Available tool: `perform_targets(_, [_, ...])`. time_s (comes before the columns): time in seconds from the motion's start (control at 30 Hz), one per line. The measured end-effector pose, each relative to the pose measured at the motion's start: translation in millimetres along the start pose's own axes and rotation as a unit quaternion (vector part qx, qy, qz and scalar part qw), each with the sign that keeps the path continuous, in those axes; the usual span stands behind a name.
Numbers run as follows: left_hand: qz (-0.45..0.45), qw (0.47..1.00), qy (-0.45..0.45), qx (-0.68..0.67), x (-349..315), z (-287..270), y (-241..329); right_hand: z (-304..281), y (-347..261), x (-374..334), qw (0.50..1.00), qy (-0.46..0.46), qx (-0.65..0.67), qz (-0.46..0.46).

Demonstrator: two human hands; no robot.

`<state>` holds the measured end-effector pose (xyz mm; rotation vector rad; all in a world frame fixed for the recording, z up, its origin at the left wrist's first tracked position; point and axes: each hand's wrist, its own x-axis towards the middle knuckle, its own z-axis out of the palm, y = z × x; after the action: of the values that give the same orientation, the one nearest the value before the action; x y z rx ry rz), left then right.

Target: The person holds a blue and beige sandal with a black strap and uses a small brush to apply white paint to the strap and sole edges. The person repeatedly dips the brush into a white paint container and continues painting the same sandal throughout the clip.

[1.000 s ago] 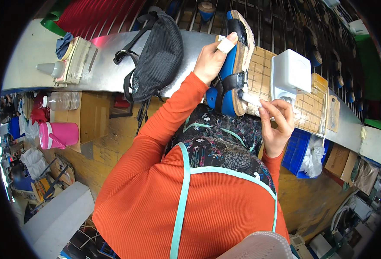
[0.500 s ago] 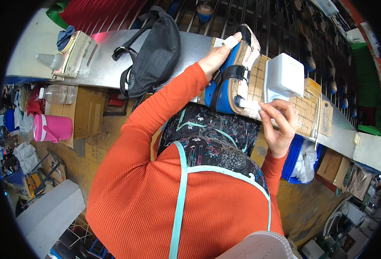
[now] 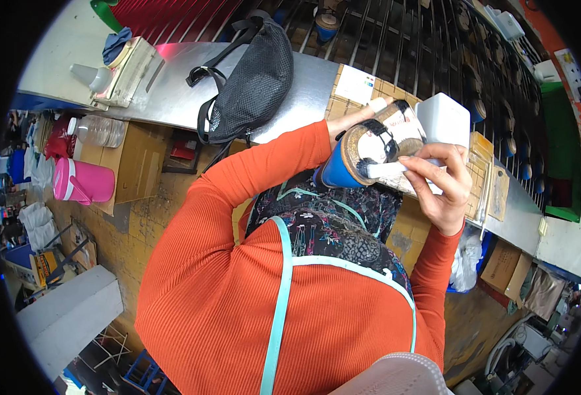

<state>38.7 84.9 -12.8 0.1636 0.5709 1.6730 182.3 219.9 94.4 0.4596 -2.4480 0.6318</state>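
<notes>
My left hand [image 3: 351, 121] grips a blue shoe last [image 3: 340, 168] from its far left side, with most of the fingers hidden behind it. A light-coloured wrap covers one of its fingertips. The last's underside faces up, with a pale insole and black straps [image 3: 384, 137] across it. In my right hand [image 3: 447, 191], a white-handled brush [image 3: 390, 170] is pinched between thumb and fingers. Its dark bristles touch the near end of the underside, at the rim. Beyond the shoe stands a white plastic container [image 3: 446, 117].
Grid-lined cardboard [image 3: 338, 105] covers part of the metal bench, with a printed white card [image 3: 356, 84] on it. A black mesh bag [image 3: 254, 79] lies to the left. Behind runs a barred rack holding several lasts. A pink bucket [image 3: 84, 181] and cardboard box [image 3: 139, 158] are lower left.
The shoe has turned so that its underside faces up more, and it has come nearer me. My right hand has moved slightly right and the brush stays at the shoe's near end.
</notes>
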Motion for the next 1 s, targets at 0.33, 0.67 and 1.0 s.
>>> perform_targets(0.33, [-0.144,0.975,-0.163,-0.039,-32,-11,-34,8,22,24,0.984,-0.122,0.122,-0.044])
perform_targets(0.67, [-0.51,0.641,-0.421,-0.388,16,-23,-68,10,36,31,0.961,-0.219,0.149,-0.078])
perform_targets(1.0, [-0.194,0.826,-0.439,-0.297,19,-30,-49,-23,32,19,0.993,-0.083,0.061,0.053])
